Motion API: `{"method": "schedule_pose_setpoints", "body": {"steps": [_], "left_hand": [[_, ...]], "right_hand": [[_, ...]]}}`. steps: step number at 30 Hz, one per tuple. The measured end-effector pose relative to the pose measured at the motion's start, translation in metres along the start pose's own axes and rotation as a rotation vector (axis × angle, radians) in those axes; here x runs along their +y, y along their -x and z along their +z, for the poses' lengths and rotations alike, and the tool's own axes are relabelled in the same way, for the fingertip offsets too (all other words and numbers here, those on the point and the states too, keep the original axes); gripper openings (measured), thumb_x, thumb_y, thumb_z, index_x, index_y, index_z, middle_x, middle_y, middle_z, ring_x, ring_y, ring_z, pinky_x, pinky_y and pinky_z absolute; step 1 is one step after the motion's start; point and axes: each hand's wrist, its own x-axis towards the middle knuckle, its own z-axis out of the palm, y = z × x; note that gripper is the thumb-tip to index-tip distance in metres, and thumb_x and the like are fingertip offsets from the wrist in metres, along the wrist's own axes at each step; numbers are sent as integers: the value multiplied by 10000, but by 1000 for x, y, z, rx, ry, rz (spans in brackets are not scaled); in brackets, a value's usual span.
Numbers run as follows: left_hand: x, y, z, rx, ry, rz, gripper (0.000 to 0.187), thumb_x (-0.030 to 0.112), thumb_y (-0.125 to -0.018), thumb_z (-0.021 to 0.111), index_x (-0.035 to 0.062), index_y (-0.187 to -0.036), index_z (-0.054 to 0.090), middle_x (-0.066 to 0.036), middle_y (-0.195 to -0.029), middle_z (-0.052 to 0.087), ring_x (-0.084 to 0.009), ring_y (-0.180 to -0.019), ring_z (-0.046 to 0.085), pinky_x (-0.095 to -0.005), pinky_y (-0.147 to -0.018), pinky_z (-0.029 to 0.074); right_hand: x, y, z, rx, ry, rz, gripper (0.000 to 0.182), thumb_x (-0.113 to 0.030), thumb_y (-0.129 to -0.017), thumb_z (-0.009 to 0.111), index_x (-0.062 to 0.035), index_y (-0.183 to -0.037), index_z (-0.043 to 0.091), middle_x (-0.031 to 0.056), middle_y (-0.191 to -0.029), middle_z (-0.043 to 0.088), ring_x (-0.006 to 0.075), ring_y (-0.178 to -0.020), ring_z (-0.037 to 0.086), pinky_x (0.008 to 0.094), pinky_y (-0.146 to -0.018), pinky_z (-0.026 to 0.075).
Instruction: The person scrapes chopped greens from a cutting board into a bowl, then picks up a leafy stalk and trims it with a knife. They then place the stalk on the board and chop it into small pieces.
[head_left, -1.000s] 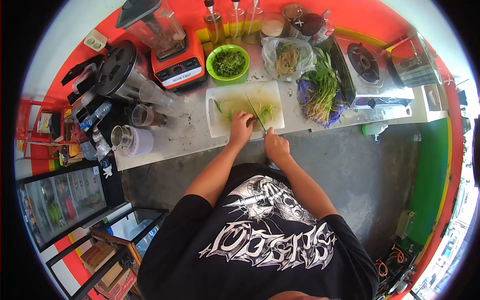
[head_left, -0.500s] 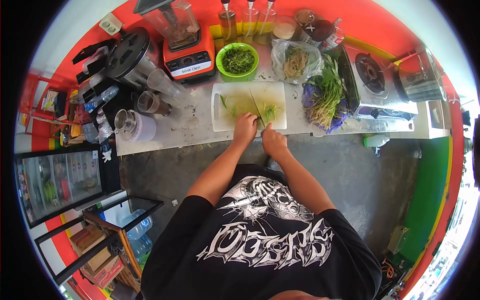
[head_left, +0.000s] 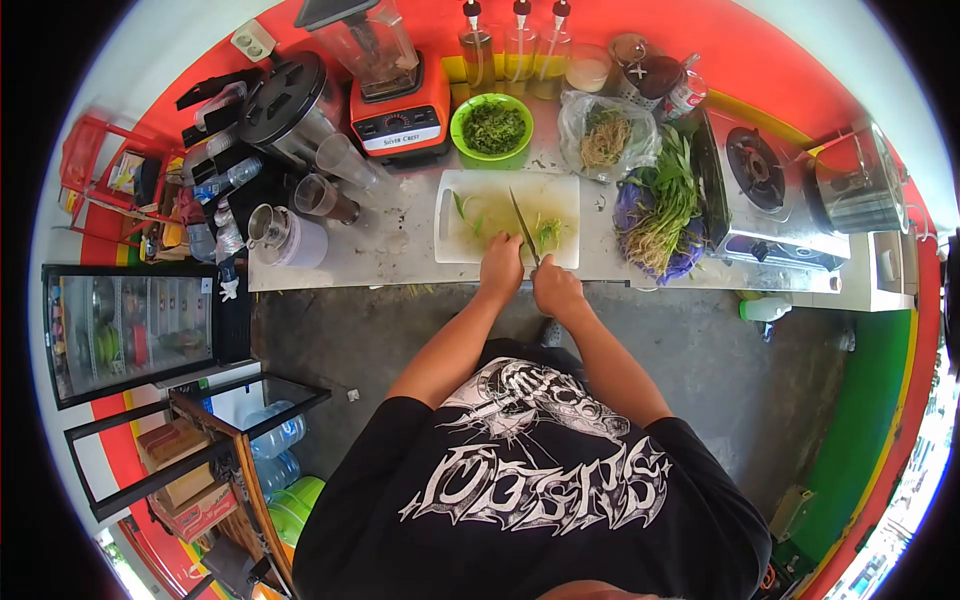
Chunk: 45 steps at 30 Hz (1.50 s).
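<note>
My right hand (head_left: pixel 557 287) is wrapped round the handle of a knife (head_left: pixel 524 225), whose blade points away over the white cutting board (head_left: pixel 458 250). Left of the blade, my left hand (head_left: pixel 502 262) rests at the board's near edge with its fingers bent together; what they hold, if anything, is too small to make out. Chopped green pieces (head_left: pixel 547 233) lie right of the knife, and a few green leaves (head_left: pixel 466 211) lie on the board's left part. Behind the board stands a green bowl (head_left: pixel 462 147) filled with chopped greens (head_left: pixel 493 126).
Right of the board, leafy greens with roots (head_left: pixel 668 200) lie on purple plastic beside a clear bag of roots (head_left: pixel 605 138). Further right are a stove (head_left: pixel 757 170) and a steel pot (head_left: pixel 858 182). A red blender (head_left: pixel 398 110), cups (head_left: pixel 325 198) and a jug (head_left: pixel 290 240) stand left.
The view has shifted slightly. The knife blade has tilted and now shows its flat side more, a little further from my left fingers.
</note>
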Motion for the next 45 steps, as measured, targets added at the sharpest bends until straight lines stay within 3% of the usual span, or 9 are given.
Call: {"method": "schedule_pose_setpoints", "body": {"steps": [2,8,17,19,22,33,38,45], "left_hand": [[-1,5,4,7,-31,-10,301,-63,-780,563,0,-1057,663,-206,-1040,604,-409,-1042,570,-491,-893,490],[-1,19,8,31,-91,14,343,-83,-755,581,1,-1080,654,-174,-1093,595,-390,-1075,551,-465,-936,479],[-15,9,-5,45,-39,119,238,-35,-823,571,39,-1010,699,-130,-1003,645,-368,-1012,591,-445,-890,503],[-16,6,-7,53,-21,130,212,-20,-835,575,46,-987,707,-123,-981,653,-364,-994,603,-450,-872,507],[-16,3,-10,41,2,116,173,10,-856,585,53,-958,719,-116,-958,666,-360,-967,623,-460,-841,514],[-18,-2,-18,-73,18,15,122,86,-880,628,78,-955,724,-107,-955,674,-353,-953,640,-465,-820,519],[-16,1,-23,9,47,32,88,132,-880,675,77,-930,722,-94,-933,678,-354,-908,646,-461,-803,514],[-26,-3,-18,-25,185,-59,106,141,-858,709,45,-902,715,-136,-888,661,-366,-898,639,-460,-779,502]], "right_hand": [[1,1,-3,-1,22,-30,359,-310,-1029,492,28,-1144,461,316,-1072,692,465,-1035,682,544,-908,530],[4,15,14,-24,-9,-28,349,-277,-1025,489,41,-1168,469,304,-1072,696,464,-1033,683,539,-899,538],[-3,14,1,-17,140,-85,335,-249,-1016,511,29,-1193,447,295,-1092,697,445,-1041,693,518,-899,552],[-7,20,12,-4,103,-1,335,-145,-945,571,40,-1199,456,239,-1046,728,397,-1016,718,465,-892,573],[-10,10,15,41,70,-15,321,-232,-1006,499,40,-1173,474,297,-1060,705,448,-1032,696,514,-905,551],[-16,9,20,54,79,11,305,-239,-991,503,24,-1143,477,298,-1054,704,459,-1015,697,527,-890,552],[-22,-6,12,64,-5,31,318,-245,-990,516,24,-1152,471,304,-1071,697,464,-1021,693,535,-908,544],[-20,8,24,47,10,31,332,-271,-1004,502,28,-1146,476,312,-1061,698,471,-1014,691,543,-894,544]]}}
